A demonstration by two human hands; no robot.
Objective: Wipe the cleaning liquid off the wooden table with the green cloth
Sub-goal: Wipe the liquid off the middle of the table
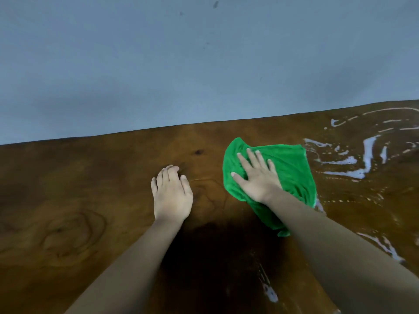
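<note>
On the wooden desk (90, 189) the right hand (256, 175) presses flat, fingers spread, on the green cloth (292, 168) at 3 o'clock of the left hand (171, 196), which rests on bare wood holding nothing, fingers together, with cleaning liquid (367, 155) streaked at the cloth's 3 o'clock.

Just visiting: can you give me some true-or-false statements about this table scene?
1. The right hand presses flat on the green cloth. True.
2. The left hand holds a spray bottle. False: it holds nothing; only the bare wooden table lies under it.
3. Pale streaks of cleaning liquid lie right of the cloth. True.
4. The cloth is folded into a neat square. False: it lies rumpled and spread out.
</note>
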